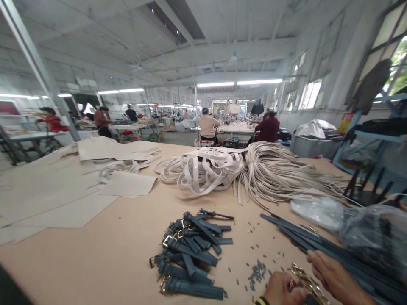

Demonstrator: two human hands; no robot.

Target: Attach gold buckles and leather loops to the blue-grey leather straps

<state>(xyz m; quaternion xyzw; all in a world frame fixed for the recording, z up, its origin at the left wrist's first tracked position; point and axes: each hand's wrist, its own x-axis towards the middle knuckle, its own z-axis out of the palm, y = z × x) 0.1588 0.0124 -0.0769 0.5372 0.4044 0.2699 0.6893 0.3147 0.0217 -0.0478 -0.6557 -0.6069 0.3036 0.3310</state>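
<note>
At the lower right, my left hand (281, 289) is closed, with thumb and fingers curled together beside a heap of gold-coloured buckles (307, 279). What it grips is hidden. My right hand (337, 273) reaches in from the right edge, fingers stretched out, just over the buckles and next to long dark blue strips (295, 235). To the left of both hands lies a pile of short dark blue buckled straps (190, 250), with gold buckles on their ends. Small dark pieces (257, 273) are scattered between that pile and my left hand.
Coiled off-white strips (210, 169) and a tied bundle of beige strips (280, 173) lie across the table's far side. Beige sheets (63, 199) cover the left. Clear plastic bags (375, 237) sit at right. Several people work at tables beyond.
</note>
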